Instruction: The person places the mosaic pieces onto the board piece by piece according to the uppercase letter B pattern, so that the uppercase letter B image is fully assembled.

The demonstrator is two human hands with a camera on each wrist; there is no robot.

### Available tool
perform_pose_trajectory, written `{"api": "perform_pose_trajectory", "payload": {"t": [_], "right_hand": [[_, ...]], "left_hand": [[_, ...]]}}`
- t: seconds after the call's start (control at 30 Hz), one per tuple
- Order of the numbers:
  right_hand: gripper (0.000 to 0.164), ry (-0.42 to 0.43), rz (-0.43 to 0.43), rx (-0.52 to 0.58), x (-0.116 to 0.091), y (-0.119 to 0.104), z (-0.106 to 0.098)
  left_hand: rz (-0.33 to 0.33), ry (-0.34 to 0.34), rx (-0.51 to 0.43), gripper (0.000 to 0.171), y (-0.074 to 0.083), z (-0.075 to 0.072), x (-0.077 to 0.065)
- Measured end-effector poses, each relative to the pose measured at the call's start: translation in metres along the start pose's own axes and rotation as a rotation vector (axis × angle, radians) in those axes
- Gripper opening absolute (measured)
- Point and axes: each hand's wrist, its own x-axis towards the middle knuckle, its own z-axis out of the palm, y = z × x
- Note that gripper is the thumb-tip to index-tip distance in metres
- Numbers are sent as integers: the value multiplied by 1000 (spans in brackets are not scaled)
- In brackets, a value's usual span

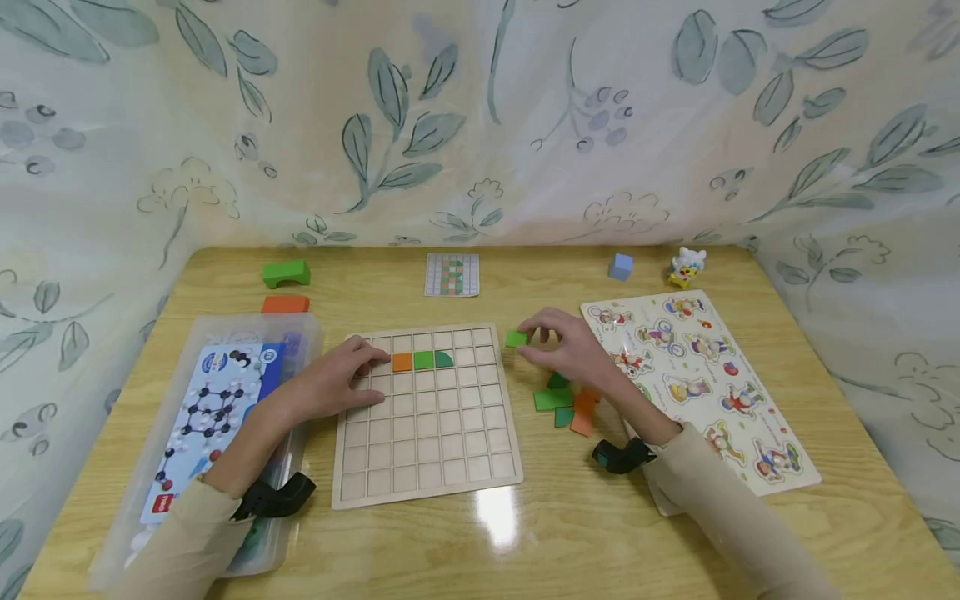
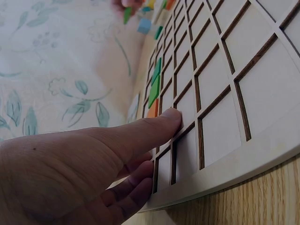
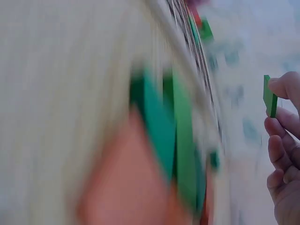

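Note:
Between the thumb and fingers of my right hand (image 1: 564,343) is a light green square tile (image 1: 515,338), held up just off the right side of a wooden grid board (image 1: 432,495). The right wrist view shows this green tile (image 3: 270,96) edge-on in the pinch. My left hand (image 1: 333,377) rests at the board's left edge, and its thumb (image 2: 161,124) touches the grid in the left wrist view. One grid row carries an orange square tile (image 1: 402,362), a green square tile (image 1: 423,360) and a dark green quarter-round tile (image 1: 444,358). Below my right hand lie loose green tiles (image 1: 552,401) and orange tiles (image 1: 582,421).
A lidded plastic box (image 1: 197,329) stands left, under my left forearm. On the right lies a picture puzzle board (image 1: 660,425), partly beneath my right arm. Along the back are a green arch block (image 1: 286,273), orange block (image 1: 285,304), pattern card (image 1: 452,275), blue cube (image 1: 621,267) and small figurine (image 1: 686,267).

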Motion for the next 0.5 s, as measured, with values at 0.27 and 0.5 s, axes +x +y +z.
{"api": "perform_pose_trajectory", "payload": {"t": [0.27, 0.5], "right_hand": [[22, -200, -201, 14, 23, -45, 58], [22, -339, -220, -85, 50, -67, 89]], "left_hand": [[4, -4, 15, 49, -2, -2, 3], [4, -2, 20, 48, -4, -2, 3]]}}
